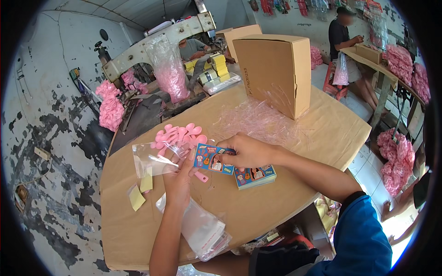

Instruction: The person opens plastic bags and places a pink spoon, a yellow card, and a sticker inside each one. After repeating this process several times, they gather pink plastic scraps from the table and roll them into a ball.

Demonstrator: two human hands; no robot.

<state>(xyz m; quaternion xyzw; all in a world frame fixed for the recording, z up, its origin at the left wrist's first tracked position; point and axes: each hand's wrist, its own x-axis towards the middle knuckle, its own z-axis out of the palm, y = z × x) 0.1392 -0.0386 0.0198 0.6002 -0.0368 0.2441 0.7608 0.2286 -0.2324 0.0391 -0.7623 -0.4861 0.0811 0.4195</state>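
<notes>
The left hand holds a clear plastic bag open near the middle of the table. The right hand pinches 1 printed card at the bag's mouth. A card stack lies just under the right hand, and pink spoons lie behind the bag.

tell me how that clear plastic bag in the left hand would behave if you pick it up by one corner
The clear bag in the left hand is thin film, so it would probably droop. It looks light and likely slippery, like the flat stack of bags nearby.
</notes>
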